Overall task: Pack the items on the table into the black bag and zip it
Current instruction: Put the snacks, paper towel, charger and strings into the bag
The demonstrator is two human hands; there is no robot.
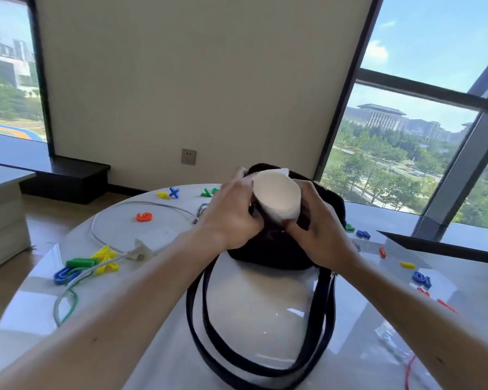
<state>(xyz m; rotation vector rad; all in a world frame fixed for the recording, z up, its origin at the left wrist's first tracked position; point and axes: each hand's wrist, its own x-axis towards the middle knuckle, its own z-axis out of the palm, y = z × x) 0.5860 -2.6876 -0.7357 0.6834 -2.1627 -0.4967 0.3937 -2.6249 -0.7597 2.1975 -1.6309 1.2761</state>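
White roll (276, 197), perhaps tissue, pokes up out of the mouth of the black bag (268, 256), with most of it not yet inside. The left grip (231, 215) has its fingers curled over the far-left rim of the opening and its palm against the roll's side. The right grip (318, 232) pinches the near-right rim, with its thumb tucked just under the roll's lower edge. Both seem to hold the bag's fabric rather than the roll, though the fingertips are partly hidden, so I can't be sure.

The hold makes sense: pulling the mouth apart on both sides gives the bulky roll room to slide down, and it steadies the soft bag.

The bag sits on the glossy tabletop (251, 305), and its strap (265, 364) loops toward the person, below both grips. Left of the left grip lie an orange number (144, 217) and a cable (68, 291). Right of the right grip lies a blue number (421, 278). Packing looks to be at an early stage, and the bag is not yet zipped.
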